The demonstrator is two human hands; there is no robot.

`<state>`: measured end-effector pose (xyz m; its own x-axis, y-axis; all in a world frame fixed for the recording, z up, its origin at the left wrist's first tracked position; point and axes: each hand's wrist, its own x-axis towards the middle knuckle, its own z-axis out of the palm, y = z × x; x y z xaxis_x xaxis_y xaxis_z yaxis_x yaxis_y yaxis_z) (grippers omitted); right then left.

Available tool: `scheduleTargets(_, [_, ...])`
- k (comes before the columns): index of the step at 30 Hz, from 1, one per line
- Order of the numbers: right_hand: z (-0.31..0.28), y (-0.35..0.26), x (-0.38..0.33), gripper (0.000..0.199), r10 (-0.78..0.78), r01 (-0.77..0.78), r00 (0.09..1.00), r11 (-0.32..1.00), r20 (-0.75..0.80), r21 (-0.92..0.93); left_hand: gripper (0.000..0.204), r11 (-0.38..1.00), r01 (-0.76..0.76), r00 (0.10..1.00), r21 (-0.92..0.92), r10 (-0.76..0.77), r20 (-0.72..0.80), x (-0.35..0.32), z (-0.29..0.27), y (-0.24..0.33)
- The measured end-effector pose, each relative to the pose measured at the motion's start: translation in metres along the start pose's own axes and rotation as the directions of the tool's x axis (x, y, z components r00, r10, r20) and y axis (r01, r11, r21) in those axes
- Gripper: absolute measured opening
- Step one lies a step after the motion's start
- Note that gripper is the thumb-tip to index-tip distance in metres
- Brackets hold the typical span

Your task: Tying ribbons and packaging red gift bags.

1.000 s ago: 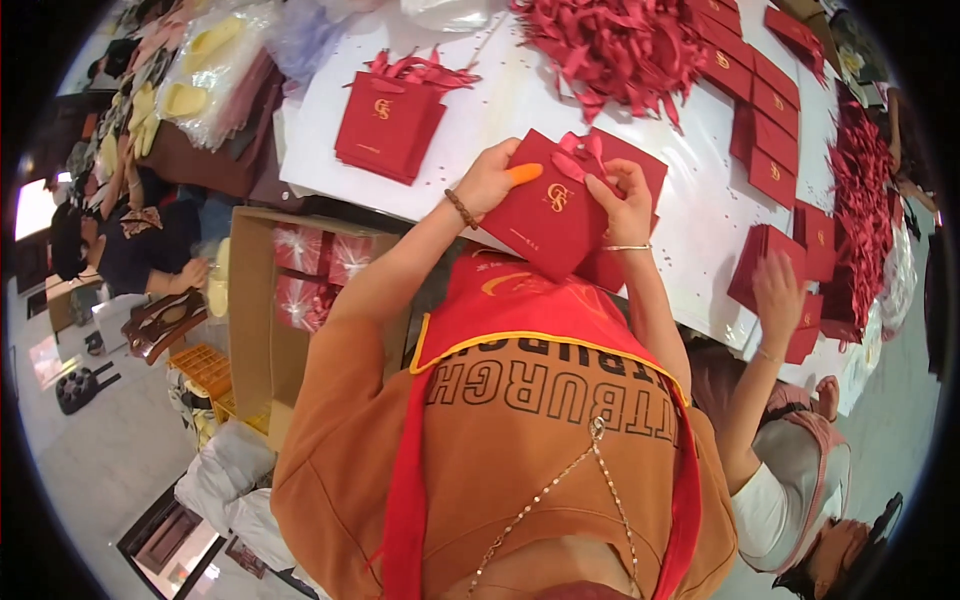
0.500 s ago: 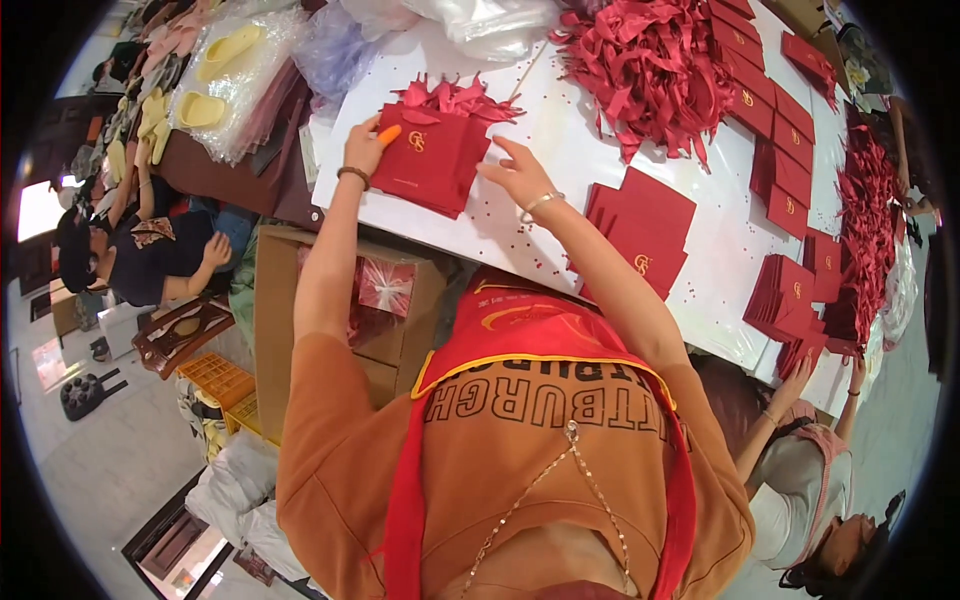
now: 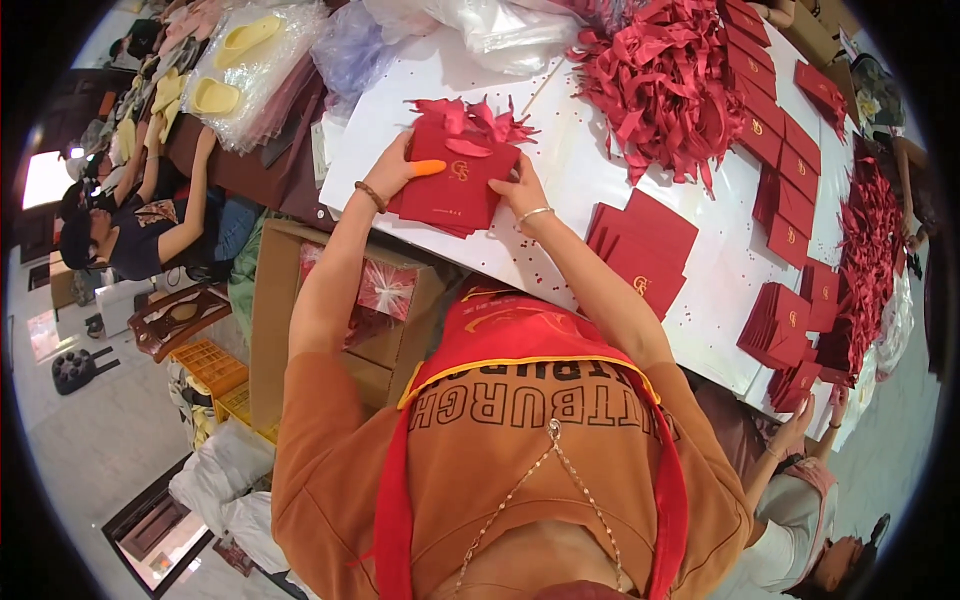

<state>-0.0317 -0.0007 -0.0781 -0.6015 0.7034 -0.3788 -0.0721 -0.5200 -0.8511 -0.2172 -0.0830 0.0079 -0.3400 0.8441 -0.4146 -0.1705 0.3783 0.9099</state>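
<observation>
Red rectangular ribbon-handled paper bags [image 3: 450,200] lie in one overlapping pile at the near left of the white-topped table [image 3: 545,135]. Our left hand [image 3: 392,174] and right hand [image 3: 523,194], both half-curled, grip its sides, farther left than a second ago.

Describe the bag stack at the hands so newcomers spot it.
Find the left end of the white table. The red bags are there, between the left hand and right hand. Ribbons on top set them apart from the ribbonless stack at right.
</observation>
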Motion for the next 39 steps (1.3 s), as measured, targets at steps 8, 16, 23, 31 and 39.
scheduleTargets(8, [-0.030,-0.088,-0.089,0.092,-0.733,0.490,0.679,0.415,0.037,-0.766,0.045,0.220,-0.410,0.855,0.885,0.431,0.289,-0.024,0.082,0.053])
scheduleTargets(16, [-0.041,-0.104,-0.030,0.072,-0.469,0.717,0.685,0.294,0.557,-0.632,0.051,0.151,-0.591,0.774,0.793,0.384,0.504,-0.006,0.090,0.045])
scheduleTargets(23, [-0.042,-0.089,-0.028,0.078,-0.453,0.604,0.797,0.576,0.400,-0.551,0.058,0.876,-0.482,0.876,0.011,0.481,0.041,-0.005,0.035,0.003])
scheduleTargets(31, [-0.043,-0.074,-0.025,0.097,-0.575,0.629,0.740,0.408,0.349,-0.662,0.082,0.820,-0.329,0.937,-0.468,0.345,-0.054,-0.003,0.072,-0.022])
scheduleTargets(39, [-0.049,-0.063,-0.032,0.057,-0.590,0.554,0.740,0.264,0.322,-0.790,0.072,0.957,-0.142,0.924,-0.254,0.221,0.313,-0.005,0.051,-0.007])
